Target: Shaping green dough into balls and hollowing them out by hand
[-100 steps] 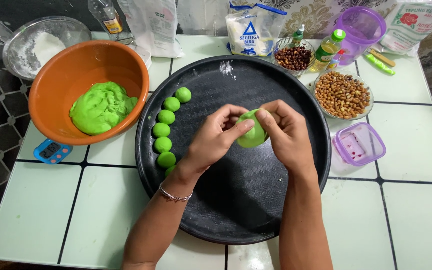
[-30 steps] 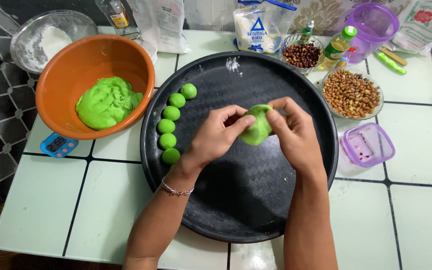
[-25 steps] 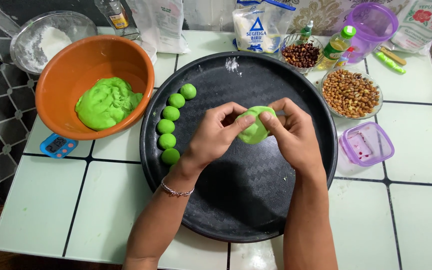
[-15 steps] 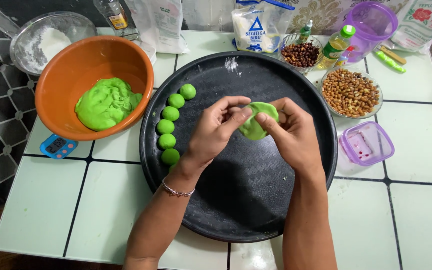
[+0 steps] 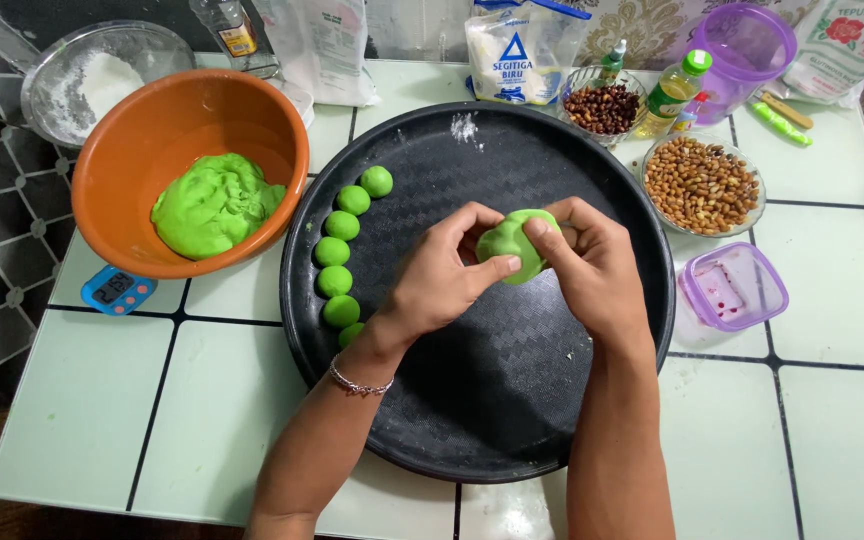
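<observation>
Both hands hold one piece of green dough (image 5: 508, 244) above the middle of a round black tray (image 5: 472, 400). My left hand (image 5: 439, 277) pinches it from the left with thumb and fingers. My right hand (image 5: 592, 262) cups it from the right, thumb on top. Several small green dough balls (image 5: 336, 249) lie in a curved row along the tray's left rim. An orange bowl (image 5: 142, 130) at the left holds a large lump of green dough (image 5: 214, 203).
On the tiled table: a small blue scale (image 5: 118, 290), a glass bowl of white flour (image 5: 92, 75), a flour bag (image 5: 517, 55), a bowl of peanuts (image 5: 702, 185), a bowl of dark beans (image 5: 602, 105), bottles, a purple container (image 5: 744, 45), a small purple box (image 5: 732, 288).
The fingers of both hands have shifted around the dough piece, turning and pressing it. The hands stay over the tray's middle. The view has shifted slightly.
</observation>
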